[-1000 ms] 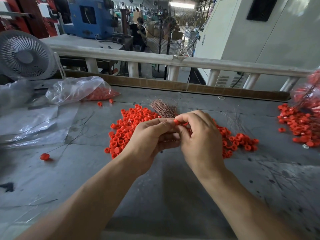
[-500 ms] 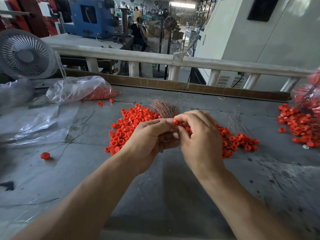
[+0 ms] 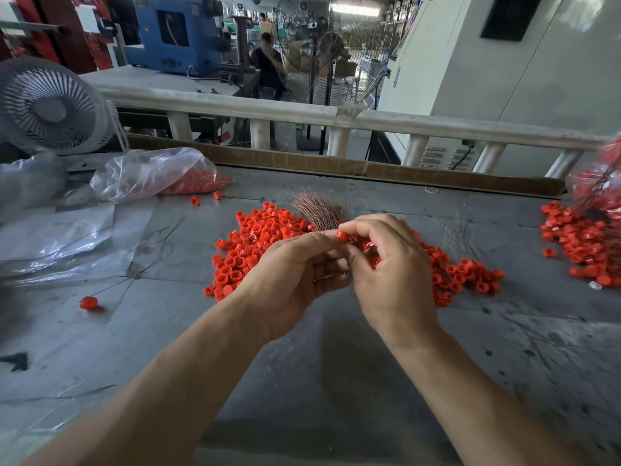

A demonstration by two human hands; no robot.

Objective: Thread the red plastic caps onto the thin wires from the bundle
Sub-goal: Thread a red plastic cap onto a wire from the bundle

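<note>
The left hand [image 3: 295,277] grips the wire bundle [image 3: 319,210] upright so its tips fan free, while the right hand [image 3: 386,264] pinches one red cap [image 3: 342,236], apparently onto a wire.

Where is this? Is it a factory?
Probably yes, a factory or workshop: a blue machine stands behind, a big fan too, and heaps of red caps cover the worktable.
</note>
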